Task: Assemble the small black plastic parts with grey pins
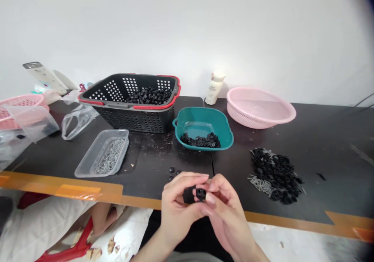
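A small black part (200, 193) is pinched between my two hands above the table's front edge. My left hand (181, 209) curves round it with thumb and fingertips meeting my right hand. The fingers of my right hand (224, 205) close on the part from the right. A few black pieces (171, 169) lie on the table just beyond my left hand. Behind my hands stands a teal basin (224, 131) with small black round parts inside. To the right is a pile of black parts (276, 172) beside grey pins (260, 185).
A black basket (134, 118) of black parts stands at back left, a clear tray (84, 164) of grey pins before it. A pink basket (260, 104) and a white bottle (214, 88) are behind. Another person's leg (101, 219) shows lower left.
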{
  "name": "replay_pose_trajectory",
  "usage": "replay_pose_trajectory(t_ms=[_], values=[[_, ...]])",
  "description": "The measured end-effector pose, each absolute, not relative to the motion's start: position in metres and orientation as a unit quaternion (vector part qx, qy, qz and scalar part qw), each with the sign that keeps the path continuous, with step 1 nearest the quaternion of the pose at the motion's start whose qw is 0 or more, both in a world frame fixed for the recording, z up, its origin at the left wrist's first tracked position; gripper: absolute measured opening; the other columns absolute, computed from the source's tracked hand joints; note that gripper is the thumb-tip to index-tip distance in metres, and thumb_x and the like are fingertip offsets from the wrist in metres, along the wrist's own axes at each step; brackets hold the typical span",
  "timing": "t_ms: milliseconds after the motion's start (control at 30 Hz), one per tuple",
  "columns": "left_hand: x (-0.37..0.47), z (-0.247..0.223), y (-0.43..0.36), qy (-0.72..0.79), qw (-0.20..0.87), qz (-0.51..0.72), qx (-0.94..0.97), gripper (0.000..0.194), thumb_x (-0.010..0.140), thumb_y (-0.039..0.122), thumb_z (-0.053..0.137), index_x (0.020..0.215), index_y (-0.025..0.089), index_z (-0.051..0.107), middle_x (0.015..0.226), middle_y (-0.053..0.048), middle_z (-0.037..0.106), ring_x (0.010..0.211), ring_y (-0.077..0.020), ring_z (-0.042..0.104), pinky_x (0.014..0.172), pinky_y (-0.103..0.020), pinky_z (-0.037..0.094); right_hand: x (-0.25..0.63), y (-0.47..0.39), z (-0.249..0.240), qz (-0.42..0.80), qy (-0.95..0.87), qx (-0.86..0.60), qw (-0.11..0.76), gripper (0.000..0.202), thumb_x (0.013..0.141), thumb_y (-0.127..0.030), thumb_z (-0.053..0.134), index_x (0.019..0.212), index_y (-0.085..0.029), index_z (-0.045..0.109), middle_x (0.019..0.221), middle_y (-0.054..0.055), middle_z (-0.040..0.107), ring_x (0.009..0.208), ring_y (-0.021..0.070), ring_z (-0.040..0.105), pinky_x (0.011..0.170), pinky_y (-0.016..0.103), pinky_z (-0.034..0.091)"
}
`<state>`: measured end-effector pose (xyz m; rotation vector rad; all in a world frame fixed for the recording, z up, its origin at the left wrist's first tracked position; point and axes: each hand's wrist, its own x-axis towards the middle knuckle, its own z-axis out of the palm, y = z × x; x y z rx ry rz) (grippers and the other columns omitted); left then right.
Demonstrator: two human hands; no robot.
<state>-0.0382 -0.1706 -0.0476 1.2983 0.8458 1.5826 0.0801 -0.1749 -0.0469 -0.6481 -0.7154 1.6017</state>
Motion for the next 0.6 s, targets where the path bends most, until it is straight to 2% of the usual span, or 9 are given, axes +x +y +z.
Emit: replay_pose_trajectory(t_ms=[100, 200, 333, 433, 533, 600], values=[[-0.036, -0.043, -0.172, 0.348, 0.431, 0.648, 0.522, 0.033, 0.072, 0.049, 0.080, 0.099, 0.030, 0.078, 0.089, -0.005, 0.076, 0.079, -0.0176, 0.068, 0.071, -0.024, 0.055, 0.081, -0.178, -0.049, 0.697, -0.305, -0.278, 0.586, 0.019, 0.072, -0.027, 0.086, 0.075, -0.023, 0.068, 0.070, -0.002, 0.070, 0.066, 0.0101, 0.064, 0.062, 0.016, 0.050], [-0.033, -0.042, -0.172, 0.370, 0.371, 0.674, 0.520, 0.037, 0.064, 0.048, 0.085, 0.091, 0.024, 0.076, 0.081, -0.003, 0.072, 0.074, -0.0162, 0.067, 0.065, -0.023, 0.056, 0.081, -0.180, -0.047, 0.717, -0.284, -0.283, 0.570, 0.018, 0.072, -0.026, 0.086, 0.074, -0.023, 0.068, 0.071, -0.002, 0.069, 0.068, 0.0102, 0.062, 0.065, 0.018, 0.049], [-0.030, -0.042, -0.171, 0.399, 0.229, 0.719, 0.521, 0.039, 0.057, 0.032, 0.093, 0.079, 0.020, 0.063, 0.071, 0.005, 0.061, 0.068, -0.0127, 0.062, 0.078, -0.030, 0.062, 0.077, -0.180, -0.040, 0.727, -0.231, -0.283, 0.581, 0.020, 0.069, -0.024, 0.087, 0.068, -0.022, 0.067, 0.070, -0.002, 0.069, 0.066, 0.0091, 0.060, 0.063, 0.016, 0.048], [-0.031, -0.039, -0.174, 0.408, 0.119, 0.701, 0.572, 0.030, 0.069, 0.025, 0.087, 0.073, 0.018, 0.058, 0.066, 0.006, 0.060, 0.063, -0.0094, 0.061, 0.080, -0.028, 0.062, 0.073, -0.179, -0.037, 0.735, -0.193, -0.296, 0.579, 0.021, 0.066, -0.021, 0.089, 0.067, -0.021, 0.067, 0.071, -0.002, 0.070, 0.065, 0.0087, 0.060, 0.061, 0.015, 0.048], [-0.035, -0.035, -0.177, 0.408, 0.045, 0.660, 0.629, 0.017, 0.083, 0.023, 0.076, 0.077, 0.017, 0.062, 0.068, 0.005, 0.065, 0.060, -0.0079, 0.064, 0.081, -0.028, 0.062, 0.073, -0.180, -0.038, 0.737, -0.182, -0.311, 0.572, 0.020, 0.065, -0.023, 0.089, 0.067, -0.021, 0.068, 0.068, -0.002, 0.068, 0.065, 0.0107, 0.062, 0.061, 0.018, 0.050], [-0.037, -0.034, -0.178, 0.401, 0.001, 0.642, 0.653, 0.010, 0.087, 0.022, 0.072, 0.081, 0.016, 0.065, 0.068, 0.004, 0.067, 0.058, -0.0080, 0.065, 0.080, -0.031, 0.063, 0.074, -0.180, -0.039, 0.735, -0.182, -0.320, 0.570, 0.019, 0.066, -0.025, 0.088, 0.068, -0.022, 0.069, 0.067, -0.001, 0.068, 0.067, 0.0125, 0.064, 0.062, 0.020, 0.051]])
